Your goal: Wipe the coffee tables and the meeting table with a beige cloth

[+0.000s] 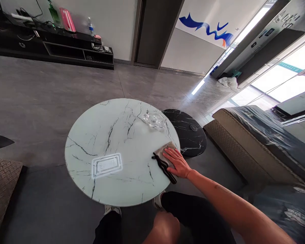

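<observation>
My right hand lies flat, fingers stretched out, on a brown-grey cleaning cloth with a dark edge. The cloth rests at the right side of a round white marble-patterned table, and part of its dark edge reaches the rim. My left hand is low in the view by my leg, beside the table; its fingers are hidden. Crumpled clear plastic lies on the tabletop beyond the cloth. Toward the left of the tabletop is a pale rectangular light reflection.
A lower black marble-patterned table adjoins the white one on the right. A plastic-covered sofa stands at right, and a brown quilted seat at left. A black TV cabinet with bottles on it runs along the far wall.
</observation>
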Demonstrator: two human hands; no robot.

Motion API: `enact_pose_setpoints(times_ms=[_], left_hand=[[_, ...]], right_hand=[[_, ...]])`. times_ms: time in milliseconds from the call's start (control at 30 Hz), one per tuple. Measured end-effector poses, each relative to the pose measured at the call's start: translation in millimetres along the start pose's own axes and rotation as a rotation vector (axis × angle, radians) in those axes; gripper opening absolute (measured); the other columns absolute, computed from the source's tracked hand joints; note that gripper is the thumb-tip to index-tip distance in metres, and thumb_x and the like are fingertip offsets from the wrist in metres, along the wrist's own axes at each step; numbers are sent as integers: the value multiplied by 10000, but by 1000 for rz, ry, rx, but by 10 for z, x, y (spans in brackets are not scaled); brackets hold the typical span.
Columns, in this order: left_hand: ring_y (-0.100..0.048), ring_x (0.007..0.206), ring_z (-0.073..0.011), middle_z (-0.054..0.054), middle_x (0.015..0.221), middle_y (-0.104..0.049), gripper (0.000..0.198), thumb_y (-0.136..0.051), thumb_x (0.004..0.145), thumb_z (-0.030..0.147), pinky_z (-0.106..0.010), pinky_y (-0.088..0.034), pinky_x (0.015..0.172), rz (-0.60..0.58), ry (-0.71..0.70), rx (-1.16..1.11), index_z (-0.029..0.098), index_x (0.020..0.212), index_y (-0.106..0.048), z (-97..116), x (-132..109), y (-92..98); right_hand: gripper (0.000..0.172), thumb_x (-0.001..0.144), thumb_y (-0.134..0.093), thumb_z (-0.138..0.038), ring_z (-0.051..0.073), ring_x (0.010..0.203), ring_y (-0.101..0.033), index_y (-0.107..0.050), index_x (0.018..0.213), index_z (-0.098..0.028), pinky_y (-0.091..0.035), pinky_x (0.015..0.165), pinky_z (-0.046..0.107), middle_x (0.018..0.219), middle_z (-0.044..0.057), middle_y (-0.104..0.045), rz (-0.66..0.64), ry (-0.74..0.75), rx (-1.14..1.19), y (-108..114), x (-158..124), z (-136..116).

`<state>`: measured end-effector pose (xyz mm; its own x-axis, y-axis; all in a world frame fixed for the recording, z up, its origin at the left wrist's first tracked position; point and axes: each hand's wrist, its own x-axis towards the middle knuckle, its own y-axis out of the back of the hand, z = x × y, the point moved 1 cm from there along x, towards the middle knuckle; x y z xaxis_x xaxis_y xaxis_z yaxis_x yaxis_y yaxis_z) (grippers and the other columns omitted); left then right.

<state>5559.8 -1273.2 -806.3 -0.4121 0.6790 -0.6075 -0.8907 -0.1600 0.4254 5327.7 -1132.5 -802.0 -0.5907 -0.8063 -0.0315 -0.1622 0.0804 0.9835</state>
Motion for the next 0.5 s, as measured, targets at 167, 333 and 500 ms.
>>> enact_pose_setpoints(times_ms=[167,333,500], left_hand=[[-767,1243,-435,-261,1324,-798,406,-677,946,199,-586,-637,1030,-4,74,19,131,1326,-802,107,-186,168],[-767,1237,-419,-252,1283,-806,416,-657,929,162,-553,-626,1041,12,97,14,107,1316,-799,127,-244,183],[-778,1235,-414,-257,1284,-811,414,-570,973,147,-551,-634,1042,14,91,-2,116,1300,-822,102,-201,145]], right_hand=[[836,1110,-395,-710,361,1762,-239,-333,1814,-263,-204,1428,630,1902,91,-280,32,-352,-88,39,389,288],[832,1122,-314,-689,345,1773,-190,-284,1822,-240,-265,1407,632,1920,89,-227,28,-648,-115,181,939,673],[863,1114,-289,-707,353,1770,-180,-280,1818,-208,-291,1407,613,1918,125,-227,47,-633,-107,263,1359,1111]])
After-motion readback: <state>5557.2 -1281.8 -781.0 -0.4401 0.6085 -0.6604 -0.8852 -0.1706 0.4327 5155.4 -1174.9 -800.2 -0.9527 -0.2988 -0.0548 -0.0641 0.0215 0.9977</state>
